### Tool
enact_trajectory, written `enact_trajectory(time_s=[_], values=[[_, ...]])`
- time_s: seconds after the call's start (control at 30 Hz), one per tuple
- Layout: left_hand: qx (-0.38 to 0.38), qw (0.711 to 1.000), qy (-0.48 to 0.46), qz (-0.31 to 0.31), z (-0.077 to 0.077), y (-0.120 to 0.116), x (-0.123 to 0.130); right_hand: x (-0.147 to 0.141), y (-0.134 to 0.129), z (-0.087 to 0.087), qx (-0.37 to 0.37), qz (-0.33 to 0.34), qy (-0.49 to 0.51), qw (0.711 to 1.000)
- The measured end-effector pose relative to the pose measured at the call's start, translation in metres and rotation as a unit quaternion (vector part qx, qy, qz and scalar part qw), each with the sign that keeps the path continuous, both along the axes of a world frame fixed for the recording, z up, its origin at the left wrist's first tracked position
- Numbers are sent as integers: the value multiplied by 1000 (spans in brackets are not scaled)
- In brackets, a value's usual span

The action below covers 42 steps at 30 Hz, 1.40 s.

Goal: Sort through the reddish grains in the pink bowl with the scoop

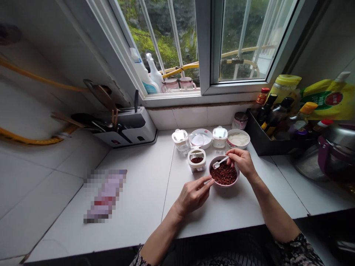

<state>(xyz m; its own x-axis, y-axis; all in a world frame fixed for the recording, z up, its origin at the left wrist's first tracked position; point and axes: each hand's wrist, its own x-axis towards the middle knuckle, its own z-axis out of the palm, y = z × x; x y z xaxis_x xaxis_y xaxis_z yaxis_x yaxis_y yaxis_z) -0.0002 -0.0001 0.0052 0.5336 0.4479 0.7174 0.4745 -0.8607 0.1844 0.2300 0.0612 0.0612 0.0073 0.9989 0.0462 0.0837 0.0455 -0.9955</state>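
My right hand (242,162) is closed on a small white spoon (221,162), its scoop over the dark red peppercorn-like bits (225,174) in a round bowl (237,180). At the bowl's left side, the fingers of my left hand (195,195) are drawn together on the rim. Just left of the bowl stands a small seasoning jar (197,167) with its top open and similar red bits inside. A clear lid (195,141) appears raised behind that jar.
Behind are two lidded jars (180,136) (220,133), a bowl of white powder (204,132) and another whitish-filled bowl (237,133). A black bottle box (266,146) and a pot (332,159) stand right. The utensil holder (135,129) and a blurred packet (107,195) lie left.
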Motion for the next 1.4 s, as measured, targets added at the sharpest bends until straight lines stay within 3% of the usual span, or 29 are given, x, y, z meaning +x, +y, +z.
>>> enact_trajectory(time_s=[0.23,0.37,0.5,0.6,0.73,0.87,1.1,1.4], values=[[2,1000,-2,-3,-2,0,0,-22,1,7,58,-26,28,998],[4,1000,2,-2,-4,1,0,-42,-8,7,135,-16,-48,990],[3,1000,2,5,-5,0,0,-48,-13,3,278,49,-220,934],[1,1000,2,6,-4,0,0,-41,-14,3,330,72,-253,906],[-4,1000,4,1,-2,0,-1,-22,-13,6,246,-22,-197,949],[-1,1000,2,0,-1,0,-1,-5,-10,4,154,9,-162,975],[-2,1000,8,5,1,-1,-1,-8,-10,-1,156,55,-245,955],[-1,1000,8,2,1,-1,-1,-9,-10,-5,116,64,-197,971]])
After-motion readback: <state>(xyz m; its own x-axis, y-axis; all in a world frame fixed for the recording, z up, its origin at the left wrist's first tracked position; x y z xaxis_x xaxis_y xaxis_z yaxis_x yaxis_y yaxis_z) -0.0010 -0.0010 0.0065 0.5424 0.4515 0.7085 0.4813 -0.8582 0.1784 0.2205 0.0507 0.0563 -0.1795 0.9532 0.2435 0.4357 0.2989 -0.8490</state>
